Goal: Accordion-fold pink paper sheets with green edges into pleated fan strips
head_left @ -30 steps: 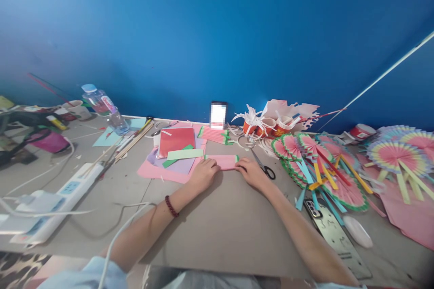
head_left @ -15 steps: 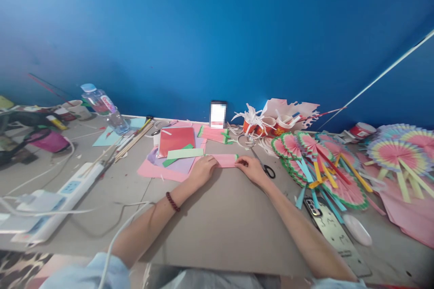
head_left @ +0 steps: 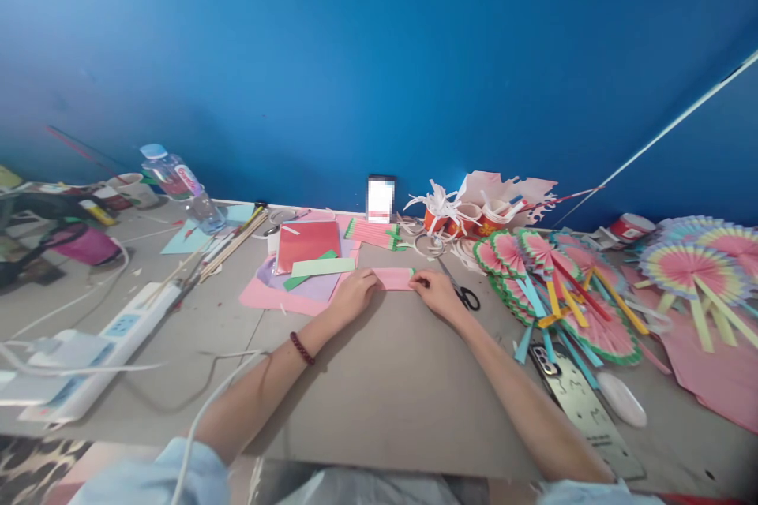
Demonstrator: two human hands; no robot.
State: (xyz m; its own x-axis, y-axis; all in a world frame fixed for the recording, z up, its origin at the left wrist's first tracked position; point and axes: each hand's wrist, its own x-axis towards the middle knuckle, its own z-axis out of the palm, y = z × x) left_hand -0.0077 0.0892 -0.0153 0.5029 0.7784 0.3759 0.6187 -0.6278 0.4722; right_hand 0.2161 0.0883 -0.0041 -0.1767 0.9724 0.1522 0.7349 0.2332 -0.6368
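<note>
A narrow folded strip of pink paper (head_left: 393,278) with green ends lies on the grey cardboard sheet (head_left: 391,379) in front of me. My left hand (head_left: 351,296) pinches its left end, fingers curled on the paper. My right hand (head_left: 437,293) presses and grips its right end. A dark bead bracelet (head_left: 301,349) circles my left wrist. Both forearms rest on the cardboard.
Sheets of red, pink and green paper (head_left: 308,252) lie beyond my left hand. Scissors (head_left: 462,292) sit by my right hand, paper fans (head_left: 557,284) and a phone (head_left: 577,398) to the right. A power strip (head_left: 88,347), sticks and a water bottle (head_left: 181,185) are at left.
Both hands have crept slightly closer together along the pink strip, the left covering more of its left end. The view shifted slightly; nothing else moved.
</note>
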